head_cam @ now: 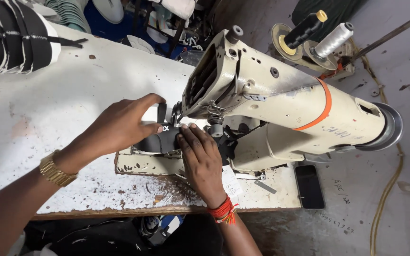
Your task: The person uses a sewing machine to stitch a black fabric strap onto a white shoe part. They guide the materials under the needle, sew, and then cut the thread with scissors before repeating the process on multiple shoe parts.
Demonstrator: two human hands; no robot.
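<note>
While both hands press down at the needle end of the single cream-coloured metal sewing machine point(281, 102), one black fabric piece point(162, 141) lies flat on the machine bed beneath them, just left of the presser foot. The left hand point(124, 125), with a gold metal link watch point(55, 169) on its wrist, arches over the fabric from the left, fingers curled down and its fingertips resting on the cloth. The right hand point(200, 159), with a bundle of red and orange threads point(224, 211) tied round its wrist, lies flat with fingers spread, pinning the near edge of the same fabric; neither hand is closed around anything, and the two sit close together without quite touching. An orange band circles the machine's rounded arm. Behind the machine stand two thread cones on round holders: one black spool point(304, 29) with a yellow top and one silvery-white spool point(334, 40). One flat black phone point(309, 186) lies on the chipped, paint-flecked white wooden table point(48, 114) to the right of the machine base, well apart from the hands. At the far left corner rests one stack of black-and-white striped pieces point(10, 35), soft-looking and layered.
</note>
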